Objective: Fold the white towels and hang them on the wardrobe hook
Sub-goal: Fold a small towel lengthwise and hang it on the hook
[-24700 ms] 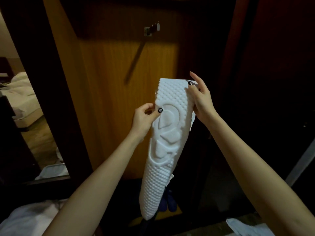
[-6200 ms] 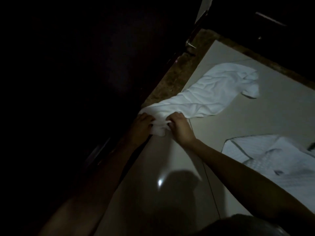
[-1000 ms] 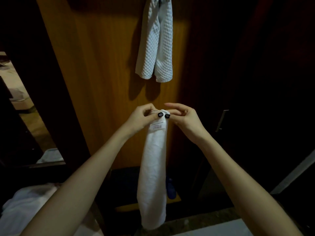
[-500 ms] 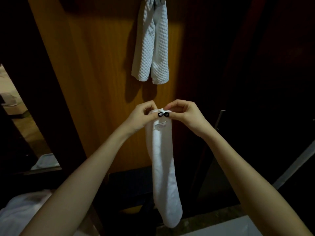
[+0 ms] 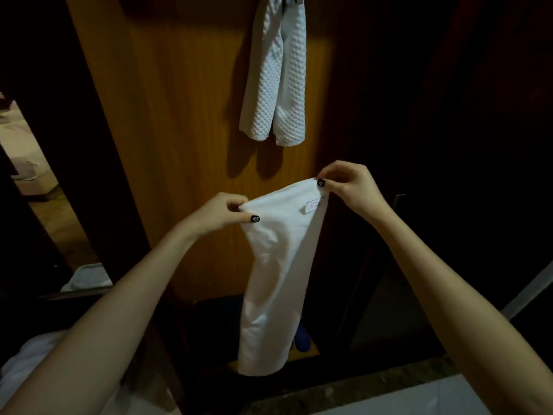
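Left grip (image 5: 221, 214) and right grip (image 5: 350, 187) each pinch a top corner of the plain white towel (image 5: 281, 265), hanging between and below them; waffle towel (image 5: 278, 79) hangs above. Risk: a fingertip-only hold may slip, spilling the fold.

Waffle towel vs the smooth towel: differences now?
Texture: the waffle towel has a raised grid weave; the smooth towel is plain, with a small label. Support: the waffle towel hangs high on the wood panel; the smooth towel is pinched at its top corners by the left hand and right hand. Both are white and hang down.
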`<state>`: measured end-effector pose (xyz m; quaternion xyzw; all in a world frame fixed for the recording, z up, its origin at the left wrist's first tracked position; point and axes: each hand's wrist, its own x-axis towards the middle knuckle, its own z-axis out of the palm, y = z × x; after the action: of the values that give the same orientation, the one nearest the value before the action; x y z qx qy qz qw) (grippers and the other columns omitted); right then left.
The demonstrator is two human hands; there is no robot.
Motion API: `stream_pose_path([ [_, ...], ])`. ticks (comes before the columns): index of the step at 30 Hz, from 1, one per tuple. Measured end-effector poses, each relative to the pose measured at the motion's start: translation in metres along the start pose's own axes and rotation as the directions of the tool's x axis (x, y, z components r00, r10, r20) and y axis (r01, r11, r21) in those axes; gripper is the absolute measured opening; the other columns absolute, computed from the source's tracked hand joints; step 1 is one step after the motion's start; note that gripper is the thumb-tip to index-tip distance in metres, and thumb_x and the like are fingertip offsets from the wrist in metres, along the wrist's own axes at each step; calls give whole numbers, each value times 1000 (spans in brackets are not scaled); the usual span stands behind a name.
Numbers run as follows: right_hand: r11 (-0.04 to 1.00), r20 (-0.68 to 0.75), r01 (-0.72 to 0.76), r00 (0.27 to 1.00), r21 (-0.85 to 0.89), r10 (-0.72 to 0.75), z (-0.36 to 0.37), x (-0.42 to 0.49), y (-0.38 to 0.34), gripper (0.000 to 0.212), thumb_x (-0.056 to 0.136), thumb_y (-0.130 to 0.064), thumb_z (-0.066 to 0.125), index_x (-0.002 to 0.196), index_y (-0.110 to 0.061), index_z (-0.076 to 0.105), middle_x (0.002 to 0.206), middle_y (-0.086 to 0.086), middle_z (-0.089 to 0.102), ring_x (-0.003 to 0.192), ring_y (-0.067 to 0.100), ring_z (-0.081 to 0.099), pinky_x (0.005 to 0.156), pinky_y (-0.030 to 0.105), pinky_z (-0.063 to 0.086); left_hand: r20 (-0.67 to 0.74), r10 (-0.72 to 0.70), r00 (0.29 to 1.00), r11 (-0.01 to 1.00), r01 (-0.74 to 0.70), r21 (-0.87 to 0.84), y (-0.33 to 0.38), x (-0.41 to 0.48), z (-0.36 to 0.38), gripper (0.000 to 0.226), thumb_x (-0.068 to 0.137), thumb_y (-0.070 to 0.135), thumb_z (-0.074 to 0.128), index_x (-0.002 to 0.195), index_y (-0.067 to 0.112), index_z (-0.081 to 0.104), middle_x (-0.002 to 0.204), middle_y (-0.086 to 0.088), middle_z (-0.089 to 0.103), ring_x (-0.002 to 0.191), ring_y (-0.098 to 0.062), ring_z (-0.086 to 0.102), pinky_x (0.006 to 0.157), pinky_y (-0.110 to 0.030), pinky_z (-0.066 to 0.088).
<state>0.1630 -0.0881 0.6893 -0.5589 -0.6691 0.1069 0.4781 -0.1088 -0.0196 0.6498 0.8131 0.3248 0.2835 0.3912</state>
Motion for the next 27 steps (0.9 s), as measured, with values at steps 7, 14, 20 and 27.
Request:
stream_pose_path([
  [7, 993, 71, 29, 997, -115, -21, 7, 2, 6, 17, 89, -3, 64, 96, -14, 75, 90, -11, 69, 89, -7, 64, 79, 9, 49, 103, 54, 993, 998, -57, 27, 21, -1, -14, 10, 79, 1, 72, 74, 6, 65, 102, 1, 55, 93, -2, 55, 83, -12, 40],
  [14, 1000, 24, 14, 1000, -27, -13, 5, 4, 4, 19, 89, 0, 63, 95, -14, 75, 92, -10, 70, 90, -6, 64, 81, 9, 48, 60, 140, 988, 990, -139, -21, 35, 2, -4, 17, 77, -2, 73, 75, 7, 59, 100, 6, 53, 95, 2, 53, 86, -12, 41],
  [20, 1000, 15, -4, 1000, 1, 4, 5, -2, 8, 19, 89, 0, 63, 94, -14, 75, 93, -9, 71, 93, 1, 66, 83, 15, 52, 100, 101, 990, 995, -98, -34, 35, 6, -2, 25, 77, 4, 75, 74, 15, 53, 86, -9, 60, 83, -15, 55, 75, -29, 44],
  [27, 1000, 23, -16, 1000, 9, 16, 9, -6, 10, 21, 89, 1, 62, 94, -14, 75, 93, -10, 71, 93, -1, 66, 83, 14, 51, 193, -10, 981, 1000, 8, 13, 31, 11, -1, 22, 78, 4, 75, 89, 19, 64, 82, 3, 66, 77, -5, 59, 71, -24, 46],
])
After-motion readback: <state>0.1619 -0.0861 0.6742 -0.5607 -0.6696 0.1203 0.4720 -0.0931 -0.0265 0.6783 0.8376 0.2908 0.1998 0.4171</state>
